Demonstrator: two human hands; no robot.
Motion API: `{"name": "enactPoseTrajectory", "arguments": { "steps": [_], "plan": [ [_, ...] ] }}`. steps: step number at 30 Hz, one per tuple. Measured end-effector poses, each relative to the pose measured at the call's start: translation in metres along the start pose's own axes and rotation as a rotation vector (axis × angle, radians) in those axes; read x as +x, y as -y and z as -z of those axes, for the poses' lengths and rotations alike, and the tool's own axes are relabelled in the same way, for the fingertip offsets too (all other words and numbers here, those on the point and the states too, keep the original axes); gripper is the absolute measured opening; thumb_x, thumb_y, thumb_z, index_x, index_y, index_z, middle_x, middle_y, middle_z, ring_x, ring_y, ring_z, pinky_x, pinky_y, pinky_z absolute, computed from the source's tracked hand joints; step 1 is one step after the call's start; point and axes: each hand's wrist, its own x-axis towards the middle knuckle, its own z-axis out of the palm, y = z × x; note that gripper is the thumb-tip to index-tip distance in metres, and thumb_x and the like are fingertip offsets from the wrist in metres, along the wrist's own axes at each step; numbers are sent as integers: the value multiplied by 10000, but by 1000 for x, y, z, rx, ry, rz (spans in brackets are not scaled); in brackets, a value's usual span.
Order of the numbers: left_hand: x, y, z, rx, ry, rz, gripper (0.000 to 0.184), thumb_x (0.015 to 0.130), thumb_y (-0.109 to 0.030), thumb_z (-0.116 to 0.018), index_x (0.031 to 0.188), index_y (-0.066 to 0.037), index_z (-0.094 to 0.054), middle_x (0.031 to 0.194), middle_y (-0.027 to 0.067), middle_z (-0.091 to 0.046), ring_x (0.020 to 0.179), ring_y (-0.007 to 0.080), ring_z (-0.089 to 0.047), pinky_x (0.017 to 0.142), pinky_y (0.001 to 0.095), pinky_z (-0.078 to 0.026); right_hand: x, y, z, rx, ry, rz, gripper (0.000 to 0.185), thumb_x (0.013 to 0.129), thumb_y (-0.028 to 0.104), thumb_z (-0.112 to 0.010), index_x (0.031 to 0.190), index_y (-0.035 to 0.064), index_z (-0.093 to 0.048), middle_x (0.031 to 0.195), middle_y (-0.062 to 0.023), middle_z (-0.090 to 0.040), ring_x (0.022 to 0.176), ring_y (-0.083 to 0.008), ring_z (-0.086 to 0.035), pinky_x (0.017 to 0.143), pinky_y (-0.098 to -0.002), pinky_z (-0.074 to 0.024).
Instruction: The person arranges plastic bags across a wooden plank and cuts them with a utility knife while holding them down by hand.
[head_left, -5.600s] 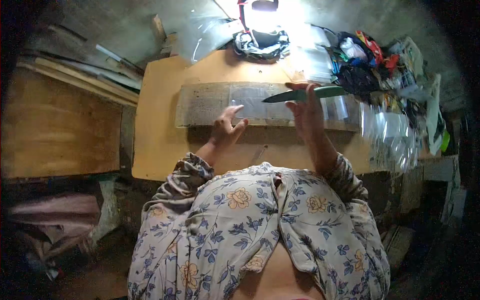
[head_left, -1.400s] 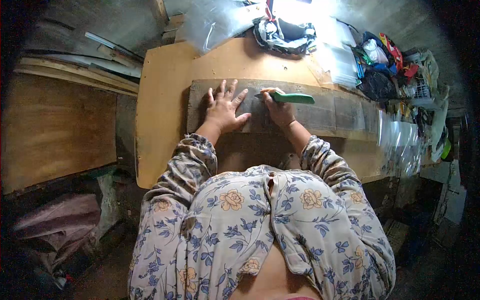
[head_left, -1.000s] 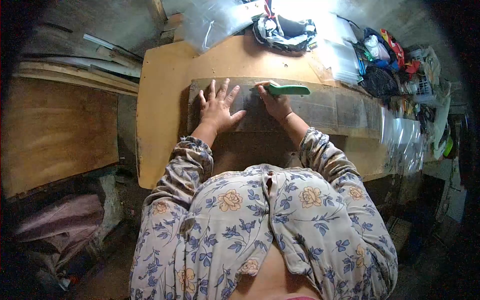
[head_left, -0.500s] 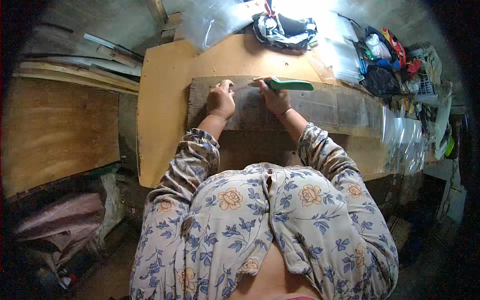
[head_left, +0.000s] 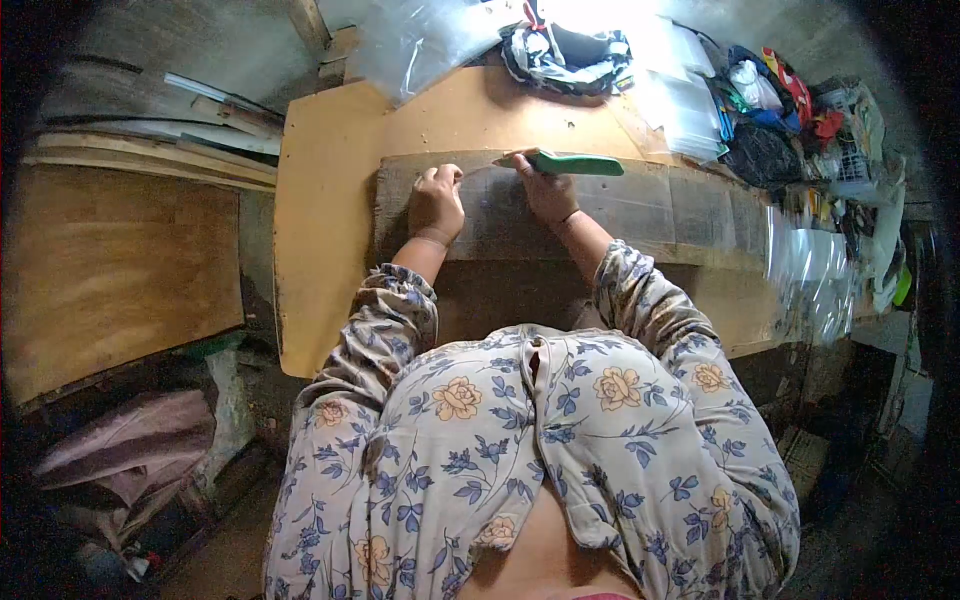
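Note:
A long dark wooden board (head_left: 650, 215) lies across the tan table, with clear plastic film on part of it. My right hand (head_left: 547, 190) is closed on a green-handled knife (head_left: 585, 165), its handle pointing right and its blade end toward the left, near the board's far edge. To the left, my left hand (head_left: 437, 205) rests over the board with curled fingers. Its fingertips are pressed together at the far edge, and what they hold, if anything, is too small to make out.
Behind the board on the table (head_left: 335, 200) sits a black-and-white bag (head_left: 565, 75) beside a bright light. Clear plastic sheets (head_left: 685, 120) and a heap of bags and a basket (head_left: 850, 165) stand at right. A wooden panel (head_left: 125, 270) is at left.
My left hand was spread flat on the board and has since curled its fingers near the far edge. My right hand has moved slightly toward the far edge with the knife.

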Motion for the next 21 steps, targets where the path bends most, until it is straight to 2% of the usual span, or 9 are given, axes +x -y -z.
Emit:
{"name": "enactPoseTrajectory", "arguments": {
  "steps": [4,6,7,9,10,12,13,16,21],
  "plan": [
    [-4,-1,3,62,-16,-59,104,708,-32,-527,795,-87,-542,791,142,-540,753,319,-530,688,395,-430,1,5,3,66,12,-30,123,798,162,-550,798,51,-605,679,-51,-600,605,-123,-541,564,-266,-432],
    [-6,-1,6,64,35,-95,73,697,-58,-537,763,-82,-556,826,137,-523,796,308,-512,703,394,-424,-1,31,12,-160,19,-176,125,799,149,-539,786,41,-600,667,-40,-598,586,-109,-524,562,-250,-431],
    [-7,-4,8,59,38,-99,73,697,-58,-537,763,-82,-556,826,137,-523,796,308,-512,703,394,-424,-5,30,18,-165,15,-178,125,799,149,-539,786,41,-600,667,-40,-598,586,-109,-524,562,-250,-431],
    [-10,-11,13,166,72,-152,135,686,-147,-583,799,-74,-575,957,143,-489,904,315,-465,764,408,-405,-13,23,35,-83,-78,-147,153,822,117,-507,767,2,-591,725,-62,-612,693,-122,-554,639,-258,-435],
    [-11,-14,15,160,71,-152,135,686,-147,-583,799,-74,-575,957,143,-489,904,315,-465,764,408,-405,-16,21,39,-88,-79,-147,153,822,117,-507,767,2,-591,725,-62,-612,693,-122,-554,639,-258,-435],
    [-13,-16,16,250,41,-197,261,665,-253,-624,844,-68,-585,1102,153,-426,1021,335,-393,846,421,-366,-23,17,47,-69,-131,-63,139,794,127,-511,745,23,-590,660,-58,-609,610,-124,-568,563,-259,-446],
    [-14,-8,8,228,57,-190,330,658,-313,-636,864,-61,-586,1185,168,-381,1083,347,-355,910,425,-322,-25,5,48,3,-137,-84,130,782,126,-515,765,23,-593,687,-80,-619,635,-145,-590,576,-269,-458],
    [-17,-4,5,225,65,-220,357,658,-317,-640,896,-58,-579,1205,178,-369,1100,359,-342,931,439,-298,-29,-3,54,-48,-33,-123,125,769,123,-530,782,19,-597,704,-89,-622,641,-157,-593,593,-274,-462],
    [-20,-1,2,224,85,-175,393,658,-322,-653,951,-75,-563,1207,189,-360,1100,372,-331,933,442,-288,-29,0,48,0,-20,-52,122,763,121,-536,773,20,-603,697,-98,-619,652,-169,-599,597,-280,-463]
  ]
}}
